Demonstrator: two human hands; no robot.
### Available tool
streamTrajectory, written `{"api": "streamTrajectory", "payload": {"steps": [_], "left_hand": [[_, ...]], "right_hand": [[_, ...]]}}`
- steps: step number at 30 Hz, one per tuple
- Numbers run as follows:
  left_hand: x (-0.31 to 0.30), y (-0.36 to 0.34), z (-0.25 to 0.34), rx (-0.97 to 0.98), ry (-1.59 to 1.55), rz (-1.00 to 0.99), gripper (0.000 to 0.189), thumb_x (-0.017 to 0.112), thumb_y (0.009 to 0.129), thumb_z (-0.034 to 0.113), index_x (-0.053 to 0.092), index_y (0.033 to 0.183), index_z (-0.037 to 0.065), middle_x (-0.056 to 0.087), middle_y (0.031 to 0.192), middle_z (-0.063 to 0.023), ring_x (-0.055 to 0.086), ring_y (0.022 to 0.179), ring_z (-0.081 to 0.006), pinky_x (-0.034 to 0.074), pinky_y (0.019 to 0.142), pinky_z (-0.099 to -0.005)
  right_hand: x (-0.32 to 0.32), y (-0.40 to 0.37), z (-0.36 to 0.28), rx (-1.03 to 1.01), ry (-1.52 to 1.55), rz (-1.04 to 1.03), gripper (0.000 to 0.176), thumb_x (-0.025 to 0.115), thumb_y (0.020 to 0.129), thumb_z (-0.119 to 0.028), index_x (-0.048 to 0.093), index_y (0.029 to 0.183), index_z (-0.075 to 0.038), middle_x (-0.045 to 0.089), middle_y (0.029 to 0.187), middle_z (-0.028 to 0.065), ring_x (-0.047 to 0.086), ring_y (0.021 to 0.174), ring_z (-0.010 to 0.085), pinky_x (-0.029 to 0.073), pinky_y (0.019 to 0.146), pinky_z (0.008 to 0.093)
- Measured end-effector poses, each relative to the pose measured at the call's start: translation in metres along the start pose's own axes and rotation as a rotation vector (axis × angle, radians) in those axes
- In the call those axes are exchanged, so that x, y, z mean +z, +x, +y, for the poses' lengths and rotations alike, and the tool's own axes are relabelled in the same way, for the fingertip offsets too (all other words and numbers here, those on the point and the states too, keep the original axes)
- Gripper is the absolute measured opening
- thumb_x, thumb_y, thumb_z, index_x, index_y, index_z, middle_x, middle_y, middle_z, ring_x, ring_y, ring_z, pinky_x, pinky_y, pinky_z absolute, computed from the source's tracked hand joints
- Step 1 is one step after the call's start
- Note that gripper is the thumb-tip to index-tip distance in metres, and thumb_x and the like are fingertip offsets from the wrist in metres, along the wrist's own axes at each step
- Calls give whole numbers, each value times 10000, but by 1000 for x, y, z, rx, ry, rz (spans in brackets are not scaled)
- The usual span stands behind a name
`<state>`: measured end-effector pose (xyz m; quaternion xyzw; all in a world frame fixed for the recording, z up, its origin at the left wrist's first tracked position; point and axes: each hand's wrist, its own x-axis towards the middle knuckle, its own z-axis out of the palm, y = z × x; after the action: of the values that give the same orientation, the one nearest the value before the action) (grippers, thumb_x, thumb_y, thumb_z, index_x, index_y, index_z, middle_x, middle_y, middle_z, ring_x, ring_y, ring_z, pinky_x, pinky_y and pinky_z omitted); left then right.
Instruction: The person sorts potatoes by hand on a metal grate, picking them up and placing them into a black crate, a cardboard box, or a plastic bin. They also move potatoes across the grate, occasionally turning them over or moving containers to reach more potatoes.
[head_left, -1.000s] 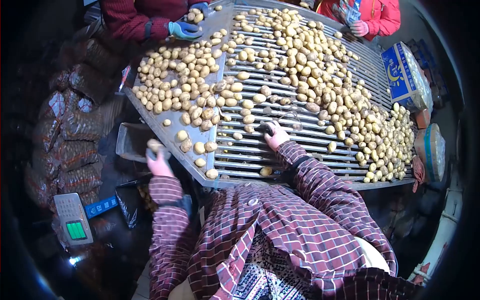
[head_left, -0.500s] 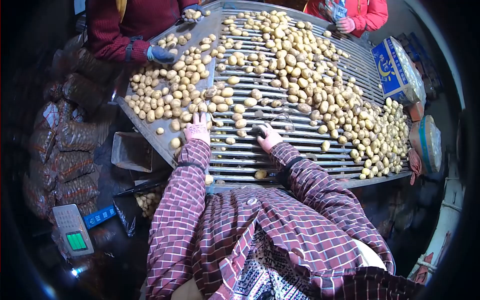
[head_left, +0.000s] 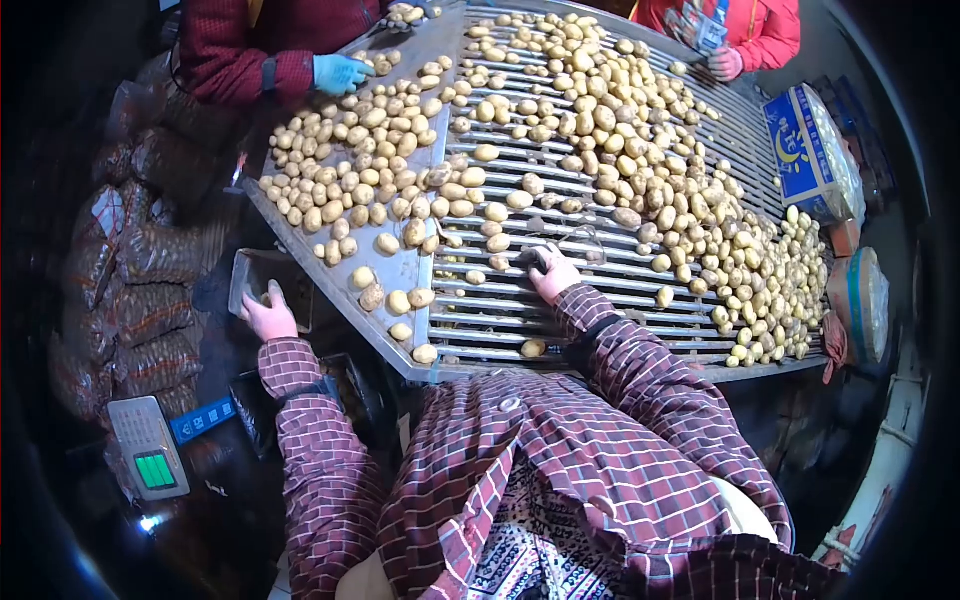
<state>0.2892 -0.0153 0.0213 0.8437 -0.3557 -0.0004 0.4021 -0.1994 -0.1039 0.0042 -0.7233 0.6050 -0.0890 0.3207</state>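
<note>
My left hand (head_left: 269, 315) is off to the left of the table, at the near rim of a grey rectangular bin (head_left: 241, 272). Its thumb and fingers are spread apart over the opening. On the slatted metal grate (head_left: 480, 322), my right hand (head_left: 556, 277) is closed around a dark lump (head_left: 535, 260), whose kind I cannot tell. Several loose potatoes (head_left: 497, 243) lie just beyond that hand. A flat metal side tray (head_left: 345, 292) holds many potatoes (head_left: 365, 178) between my two hands and farther up.
A large heap of potatoes (head_left: 640, 150) runs across the grate to the right. Opposite me, a co-worker's gloved hand (head_left: 341, 74) reaches among potatoes; another person's hand (head_left: 726, 64) is at the far right. Filled mesh sacks (head_left: 155, 310) and a scale (head_left: 148, 448) stand left, a blue box (head_left: 800, 150) right.
My left hand has left the potatoes at the tray's edge and swung left to the bin. My right hand stays on the grate with the dark lump. The view has shifted slightly.
</note>
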Motion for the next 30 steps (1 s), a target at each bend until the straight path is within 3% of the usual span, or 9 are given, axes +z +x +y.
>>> {"api": "streamTrajectory", "payload": {"steps": [2,3,6,10,13,17,20,24,30], "left_hand": [[5,4,11,316,77,-42,373,640,876,198,563,1183,1,593,1069,-192,590,956,-335,472,869,-399],[6,-9,50,95,-215,-285,366,646,872,173,576,1186,0,618,1139,-175,594,1018,-295,464,909,-355],[58,-45,94,292,-81,-556,314,627,852,139,615,1148,35,669,1048,-163,639,992,-299,484,885,-360],[125,-83,145,545,299,-798,588,681,781,239,469,1326,180,407,1393,-178,546,1126,-353,469,937,-421],[136,-75,167,398,252,-862,621,743,734,197,483,1297,152,458,1330,-171,576,1074,-344,495,894,-413],[154,-49,103,296,-268,-1000,557,662,797,149,459,1308,61,504,1273,-172,592,1040,-284,504,891,-366],[101,-50,121,-582,-1033,-1198,491,570,867,101,433,1338,68,489,1311,-137,582,1074,-291,511,894,-403],[58,-64,121,-923,-1533,-1157,415,381,996,236,407,1378,79,568,1194,-184,605,1059,-318,535,880,-444],[30,-77,92,-602,-1503,-1136,534,515,958,340,388,1401,71,557,1185,-112,591,1014,-242,526,859,-378]], "right_hand": [[-3,-1,-4,28,-13,-9,341,600,815,-213,597,1154,-182,530,1244,145,538,1141,327,448,961,392],[-2,-3,-3,24,-10,-15,341,599,815,-213,596,1155,-183,530,1247,149,535,1145,329,446,964,394],[0,1,2,1,-4,-16,343,596,817,-215,595,1158,-186,529,1254,161,528,1156,337,440,974,399],[6,3,9,38,-17,-10,364,592,820,-242,585,1179,-184,482,1342,194,490,1219,345,416,1011,401],[-1,4,4,34,-29,-40,370,592,821,-265,578,1182,-188,511,1302,159,516,1187,326,434,988,400],[-4,-2,-6,31,-47,28,309,584,825,-246,593,1127,-183,553,1174,139,559,1102,317,463,931,405],[-10,-2,-12,14,-26,-3,302,580,828,-240,589,1125,-183,547,1175,138,558,1099,322,467,915,413],[-9,-2,-12,31,-43,14,291,580,830,-234,595,1111,-158,548,1178,122,550,1110,318,457,929,399],[-11,-2,-15,16,-22,-1,288,587,835,-232,609,1117,-177,551,1181,104,544,1123,295,449,943,386]]}}
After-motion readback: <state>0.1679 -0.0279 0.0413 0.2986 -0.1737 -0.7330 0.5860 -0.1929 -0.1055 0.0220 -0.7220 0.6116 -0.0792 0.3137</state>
